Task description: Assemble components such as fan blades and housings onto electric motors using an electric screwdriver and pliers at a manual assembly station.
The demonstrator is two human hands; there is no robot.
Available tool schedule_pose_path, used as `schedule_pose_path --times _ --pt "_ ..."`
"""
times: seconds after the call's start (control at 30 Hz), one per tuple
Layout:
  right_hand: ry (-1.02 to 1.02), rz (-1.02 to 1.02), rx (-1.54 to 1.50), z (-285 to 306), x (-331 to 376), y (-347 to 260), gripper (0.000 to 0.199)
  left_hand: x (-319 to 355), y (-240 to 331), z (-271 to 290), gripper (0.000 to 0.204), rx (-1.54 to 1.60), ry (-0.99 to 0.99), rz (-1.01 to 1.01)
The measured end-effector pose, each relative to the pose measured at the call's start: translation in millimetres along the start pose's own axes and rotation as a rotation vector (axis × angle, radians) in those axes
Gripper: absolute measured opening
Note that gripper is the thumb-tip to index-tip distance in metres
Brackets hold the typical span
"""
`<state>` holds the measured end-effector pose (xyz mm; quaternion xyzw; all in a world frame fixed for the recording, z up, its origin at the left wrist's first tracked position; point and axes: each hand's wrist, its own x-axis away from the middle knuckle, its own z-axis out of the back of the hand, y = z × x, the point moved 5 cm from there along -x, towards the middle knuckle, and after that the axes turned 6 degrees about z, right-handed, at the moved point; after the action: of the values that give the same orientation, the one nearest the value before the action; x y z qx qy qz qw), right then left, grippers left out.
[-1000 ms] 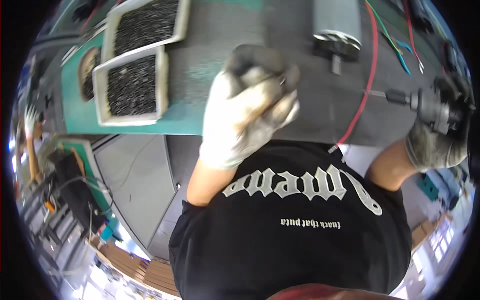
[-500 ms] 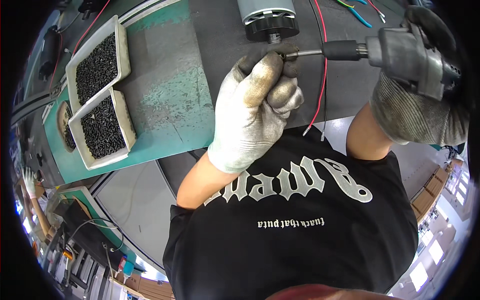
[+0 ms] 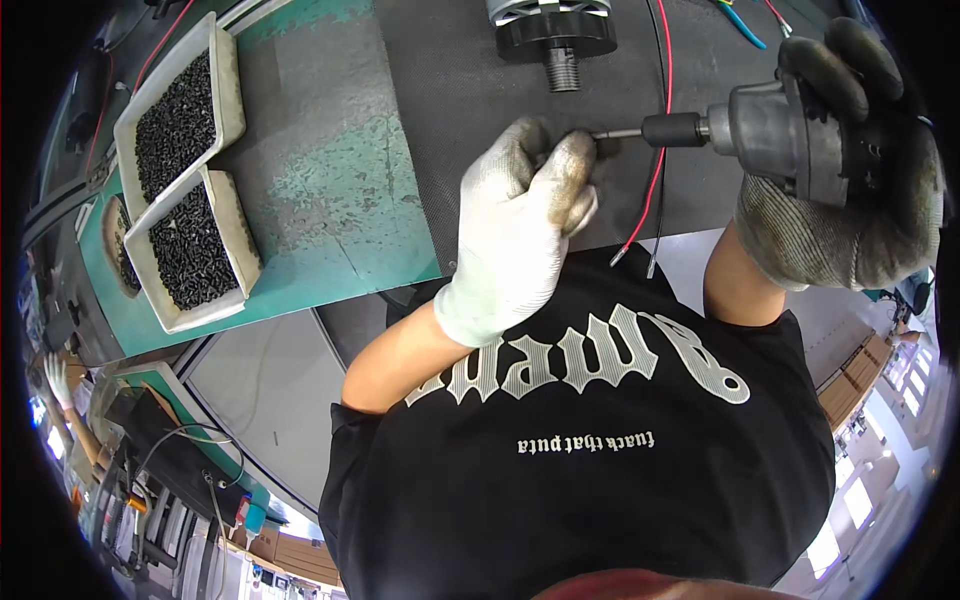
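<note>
Right hand (image 3: 850,225), gloved, is gripping a power screwdriver (image 3: 765,125), its slim bit (image 3: 618,133) pointing over toward the left hand (image 3: 515,215). That left hand, gloved too, is clenching its fingers right at the bit's tip (from where I'm standing, can't tell whether anything is being pinched inside). Farther up the bench, a motor (image 3: 555,35) is lying partly out of view, its threaded shaft (image 3: 563,72) facing the wearer, apart from both hands. A red wire (image 3: 668,80) is passing behind the screwdriver's black sleeve. Off left, two white trays (image 3: 228,95) are holding small black screws (image 3: 195,245).
</note>
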<state>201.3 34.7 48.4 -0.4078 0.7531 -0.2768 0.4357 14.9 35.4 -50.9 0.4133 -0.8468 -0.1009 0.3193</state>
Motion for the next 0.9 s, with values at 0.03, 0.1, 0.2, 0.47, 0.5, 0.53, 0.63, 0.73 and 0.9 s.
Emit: schedule_pose_path --times 0.03,0.1,0.2,0.47,0.5,0.53,0.63,0.73,0.9 --pt "0.003 0.003 0.008 -6.4 1.0 2.0 0.040 -2.0 3.9 7.8 0.020 -0.252 0.040 -0.259" --pt "0.009 0.015 0.028 -7.9 -3.6 4.4 0.039 2.3 14.6 1.1 0.021 -0.759 0.114 -0.772" --pt "0.022 0.040 0.067 -2.8 -12.6 9.1 0.039 3.4 16.4 -5.2 0.019 -0.486 0.138 -0.397" --pt "0.053 0.097 0.152 -14.1 -15.6 10.0 0.037 4.8 7.2 1.0 0.017 -0.306 0.151 -0.183" --pt "0.057 0.104 0.165 -16.0 -15.8 10.2 0.037 2.3 4.5 1.3 0.016 -0.162 0.065 -0.139" --pt "0.060 0.111 0.177 -17.0 -17.0 11.4 0.037 0.1 2.3 1.1 0.016 -0.017 -0.022 -0.096" --pt "0.066 0.140 0.215 -13.0 -25.5 11.9 0.036 -2.2 3.6 -2.2 0.020 0.119 -0.091 -0.032" --pt "0.068 0.175 0.250 -26.2 -29.2 14.1 0.036 -3.7 -3.1 0.9 0.026 0.126 -0.292 0.269" --pt "0.075 0.237 0.300 -53.7 -35.1 25.8 0.035 -7.1 -15.9 -3.6 0.033 0.431 -0.342 0.315"
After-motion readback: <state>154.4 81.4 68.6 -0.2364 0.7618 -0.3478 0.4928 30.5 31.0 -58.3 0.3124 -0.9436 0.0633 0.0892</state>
